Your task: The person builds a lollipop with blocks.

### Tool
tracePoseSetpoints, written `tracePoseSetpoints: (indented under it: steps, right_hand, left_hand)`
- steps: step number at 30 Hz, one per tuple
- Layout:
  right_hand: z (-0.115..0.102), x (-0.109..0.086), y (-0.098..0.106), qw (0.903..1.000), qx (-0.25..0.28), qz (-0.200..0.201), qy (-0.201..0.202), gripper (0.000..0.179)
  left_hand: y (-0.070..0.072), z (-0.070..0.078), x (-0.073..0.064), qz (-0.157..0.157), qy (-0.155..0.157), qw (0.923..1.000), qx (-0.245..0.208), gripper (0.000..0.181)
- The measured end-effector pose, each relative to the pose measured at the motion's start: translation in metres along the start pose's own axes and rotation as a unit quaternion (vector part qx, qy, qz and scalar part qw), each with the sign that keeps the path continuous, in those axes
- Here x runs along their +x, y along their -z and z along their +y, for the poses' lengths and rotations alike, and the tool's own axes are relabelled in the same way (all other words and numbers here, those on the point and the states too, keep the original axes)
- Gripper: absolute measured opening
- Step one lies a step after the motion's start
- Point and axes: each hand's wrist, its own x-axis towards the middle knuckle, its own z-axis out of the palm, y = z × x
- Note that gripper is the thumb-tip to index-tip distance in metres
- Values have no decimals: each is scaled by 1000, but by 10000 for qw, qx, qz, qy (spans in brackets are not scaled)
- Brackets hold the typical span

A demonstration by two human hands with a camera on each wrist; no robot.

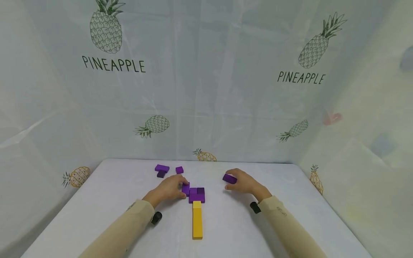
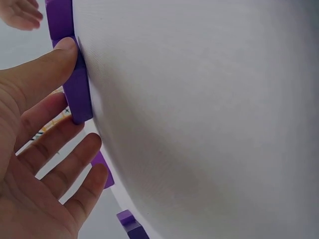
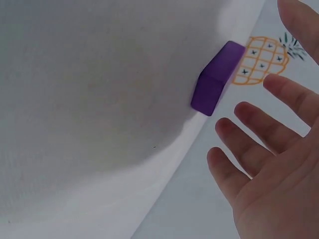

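Note:
My left hand (image 1: 169, 187) pinches a purple block (image 1: 185, 189) between thumb and fingers in the head view. That block stands against the left side of a small group of purple blocks (image 1: 196, 198). In the left wrist view, the thumb presses near the join of two purple pieces (image 2: 79, 97), and the other fingers spread out loosely. To the right, my right hand (image 1: 243, 182) reaches about another purple block (image 1: 229, 178) on the table. The right wrist view shows this block (image 3: 217, 79) apart from the spread fingertips (image 3: 225, 128).
A yellow bar (image 1: 197, 225) lies on the white table (image 1: 232, 229), its far end at the purple group. Farther back on the left are a purple block (image 1: 162, 168), a darker piece (image 1: 161, 174) against it, and a small purple cube (image 1: 179, 170). Pineapple-print sheeting (image 1: 213, 89) hangs behind.

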Motion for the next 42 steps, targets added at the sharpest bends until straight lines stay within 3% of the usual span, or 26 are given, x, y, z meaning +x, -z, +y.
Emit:
tracePoseSetpoints:
  steps: [4, 16, 30, 36, 42]
  right_hand:
    - [6, 2, -1, 9997, -106, -115, -182, 68]
    - [8, 1, -4, 9997, -86, -212, -129, 63]
    - [6, 0, -8, 9990, -27, -108, 437, 52]
    - [2, 3, -8, 9989, -258, -75, 388, 60]
    - [0, 4, -8, 9993, -49, -288, 226, 59]
  left_hand:
    - [-2, -1, -1, -25, 1, 10000, -15, 47]
    - [-3, -1, 0, 30, -60, 10000, 25, 45]
    - [-2, 0, 0, 21, -3, 10000, 42, 45]
    - [-3, -2, 0, 21, 0, 10000, 37, 46]
    - [-3, -2, -1, 0, 42, 10000, 2, 46]
